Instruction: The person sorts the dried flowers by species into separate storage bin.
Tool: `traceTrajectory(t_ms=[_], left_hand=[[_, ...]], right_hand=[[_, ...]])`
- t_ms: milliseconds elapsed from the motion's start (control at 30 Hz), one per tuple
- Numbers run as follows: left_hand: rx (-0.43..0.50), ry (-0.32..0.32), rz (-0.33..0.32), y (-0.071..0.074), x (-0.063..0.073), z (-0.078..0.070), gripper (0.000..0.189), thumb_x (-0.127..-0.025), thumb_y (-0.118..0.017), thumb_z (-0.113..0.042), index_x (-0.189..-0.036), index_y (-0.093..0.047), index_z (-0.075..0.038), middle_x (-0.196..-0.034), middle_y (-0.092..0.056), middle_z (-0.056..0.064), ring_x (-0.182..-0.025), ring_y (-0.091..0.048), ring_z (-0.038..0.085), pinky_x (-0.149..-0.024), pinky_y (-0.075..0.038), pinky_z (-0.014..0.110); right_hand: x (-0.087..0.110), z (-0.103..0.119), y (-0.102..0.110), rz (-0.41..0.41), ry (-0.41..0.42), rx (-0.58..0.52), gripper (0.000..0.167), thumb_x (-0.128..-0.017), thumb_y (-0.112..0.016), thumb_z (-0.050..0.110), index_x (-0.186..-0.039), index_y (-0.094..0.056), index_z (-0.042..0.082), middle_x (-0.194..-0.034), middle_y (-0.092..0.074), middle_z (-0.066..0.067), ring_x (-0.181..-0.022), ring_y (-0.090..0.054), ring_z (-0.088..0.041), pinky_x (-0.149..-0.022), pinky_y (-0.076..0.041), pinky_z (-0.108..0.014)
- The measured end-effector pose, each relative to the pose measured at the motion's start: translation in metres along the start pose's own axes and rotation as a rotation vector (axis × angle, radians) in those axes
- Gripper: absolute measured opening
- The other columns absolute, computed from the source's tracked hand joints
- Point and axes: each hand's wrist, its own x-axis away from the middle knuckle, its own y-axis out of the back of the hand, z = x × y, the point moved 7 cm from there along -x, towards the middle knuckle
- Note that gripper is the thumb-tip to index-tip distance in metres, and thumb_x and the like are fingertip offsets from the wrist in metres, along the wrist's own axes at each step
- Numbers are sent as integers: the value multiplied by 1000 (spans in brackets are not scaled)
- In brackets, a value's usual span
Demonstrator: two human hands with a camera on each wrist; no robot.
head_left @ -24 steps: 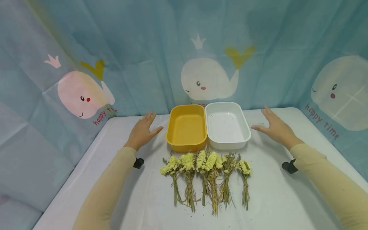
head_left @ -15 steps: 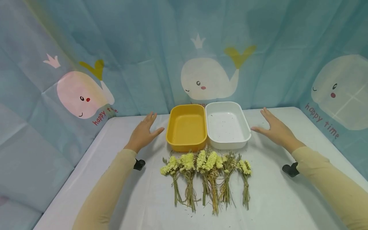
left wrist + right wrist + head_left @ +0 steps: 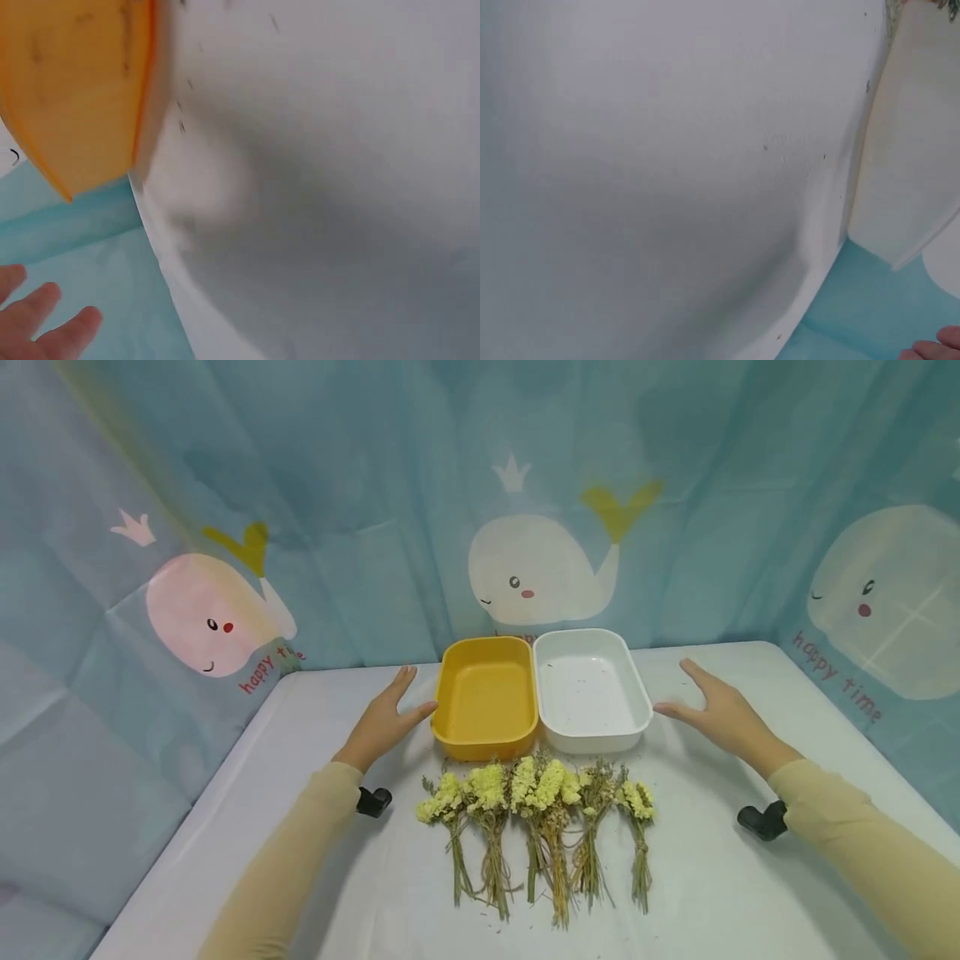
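Observation:
My left hand point(image 3: 382, 722) hovers beside the yellow tub point(image 3: 486, 750), fingers straight, its thumb tip right at the tub's left rim. In the left wrist view, fingertips point(image 3: 71, 334) show low at the left, below the yellow tub's side. My right hand point(image 3: 723, 718) is held the same way on the other side, thumb tip right at the right rim of the white tub point(image 3: 592, 743). Both tubs stand side by side at the back of the table, with small dark bits in the white one. Several bunches of dried yellow flowers point(image 3: 540, 785) lie in a row in front.
A white cloth covers the table point(image 3: 420, 893), with small plant crumbs scattered on it. Behind and at the sides hangs a blue curtain point(image 3: 360, 577) printed with whales. A black strap mount point(image 3: 763, 820) hangs under the right wrist, another point(image 3: 373, 802) under the left.
Both hands have come slightly nearer the viewer, and the left has shifted right towards the yellow tub. The view has tilted a little. Tubs and flower bunches stay where they were.

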Motion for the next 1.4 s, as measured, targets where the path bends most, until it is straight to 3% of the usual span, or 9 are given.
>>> traceTrajectory(t_ms=[267,467,700,833,967,1233,1400], left_hand=[[91,30,11,-10,1,-2,89,-91,-55,-68,-159,-5,-41,-169,-2,-5,-156,-8,32,-124,-18,65],[131,51,32,-23,5,3,92,-91,-55,-68,-160,-4,-36,-169,-4,-2,-154,-16,37,-122,-26,63],[203,87,45,-39,8,5,94,-89,-57,-69,-160,-5,-36,-169,-13,4,-152,-25,34,-120,-31,62],[226,84,48,-41,8,3,93,-92,-57,-65,-160,0,-37,-169,-11,0,-152,-26,29,-120,-32,63],[254,60,50,-41,9,-2,87,-95,-56,-60,-161,-5,-33,-168,-17,0,-152,-27,27,-121,-32,59],[407,78,50,-44,9,-2,86,-92,-53,-67,-160,-19,-27,-166,-25,3,-148,-37,27,-113,-48,44],[505,88,57,-46,12,-2,81,-96,-54,-58,-161,-20,-22,-166,-24,6,-146,-39,28,-110,-51,42]], right_hand=[[14,2,3,-50,-3,-56,95,-94,-60,57,-160,-15,7,-163,-16,-26,-145,-21,-54,-113,-25,-75],[30,5,-3,-42,24,-114,90,-95,-62,51,-160,-17,8,-163,-20,-25,-145,-25,-52,-111,-30,-74],[38,6,-8,-40,23,-178,88,-96,-62,49,-159,-18,5,-162,-22,-24,-144,-29,-52,-112,-32,-71],[43,8,-11,-19,2,-196,86,-96,-61,50,-159,-22,7,-163,-22,-22,-143,-30,-52,-112,-33,-70],[49,11,-12,-2,-13,-224,85,-95,-62,51,-159,-24,10,-163,-23,-21,-143,-31,-51,-112,-35,-69],[60,12,-11,10,-25,-250,80,-96,-62,48,-157,-30,5,-158,-36,-22,-141,-37,-49,-110,-39,-63],[68,11,-17,21,-48,-265,78,-97,-61,48,-155,-33,4,-155,-41,-23,-139,-40,-49,-107,-43,-64]])
